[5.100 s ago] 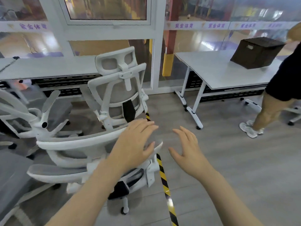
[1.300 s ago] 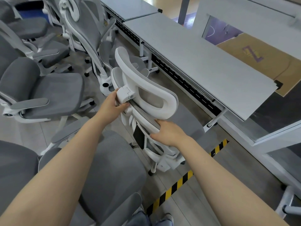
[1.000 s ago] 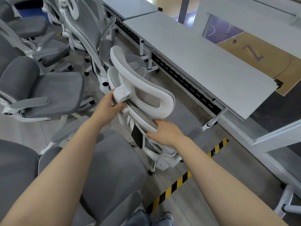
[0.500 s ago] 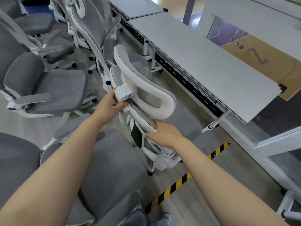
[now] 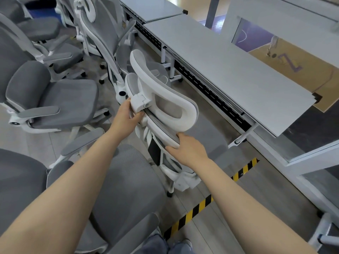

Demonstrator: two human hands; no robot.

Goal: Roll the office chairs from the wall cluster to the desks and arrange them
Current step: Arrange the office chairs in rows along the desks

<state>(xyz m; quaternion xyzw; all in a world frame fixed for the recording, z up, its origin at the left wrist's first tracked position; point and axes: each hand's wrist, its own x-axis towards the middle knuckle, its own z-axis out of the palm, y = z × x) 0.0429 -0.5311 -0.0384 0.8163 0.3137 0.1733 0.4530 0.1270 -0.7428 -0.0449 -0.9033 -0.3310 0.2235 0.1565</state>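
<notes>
A white-framed office chair with grey mesh stands with its back toward me, its seat facing the long grey desk. My left hand grips the top edge of its backrest beside the headrest bracket. My right hand holds the same top edge further right, thumb over the rim. The chair's seat sits close to the desk's front edge, partly hidden by the backrest.
Several more grey chairs crowd the left side, one directly under my arms. Another chair stands at the desk further along. Yellow-black floor tape runs by the chair's base. A glass partition lies behind the desk.
Five seconds ago my open hands reached over a chair elsewhere; now both grip this chair's backrest. Over the last second the chair and grip barely shifted.
</notes>
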